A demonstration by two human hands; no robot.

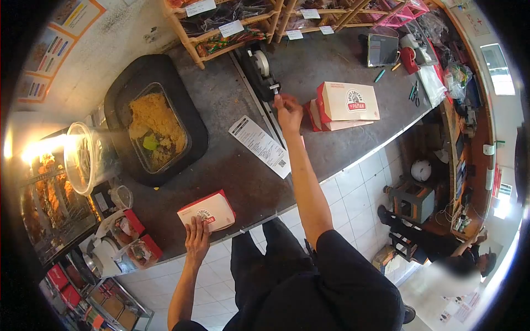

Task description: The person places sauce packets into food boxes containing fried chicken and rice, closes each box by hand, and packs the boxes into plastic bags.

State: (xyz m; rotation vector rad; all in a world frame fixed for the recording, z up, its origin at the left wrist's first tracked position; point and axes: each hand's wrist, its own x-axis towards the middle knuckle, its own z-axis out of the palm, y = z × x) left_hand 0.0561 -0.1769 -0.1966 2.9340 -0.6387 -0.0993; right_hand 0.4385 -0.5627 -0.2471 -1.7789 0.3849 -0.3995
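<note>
My left hand [197, 237] lies with its fingers stretched over the near side of a closed cream-and-red chicken box [212, 212] at the counter's front edge. My right hand [290, 114] reaches forward to a black tape dispenser [255, 71] with a white roll. Its fingertips pinch at the cutter end, where a small pale end of tape seems to show. A long printed receipt [259, 144] lies flat to the left of my right forearm. Right of my right hand sits a stack of similar chicken boxes [346, 103].
A black tub [199, 118] of yellow-brown food stands at the left, beside a lit fried-chicken display [52, 204] and a clear plastic container [83, 157]. Open red boxes [144, 251] sit at the near left. Bamboo shelves [232, 30] line the back. A person [441, 237] is at the right.
</note>
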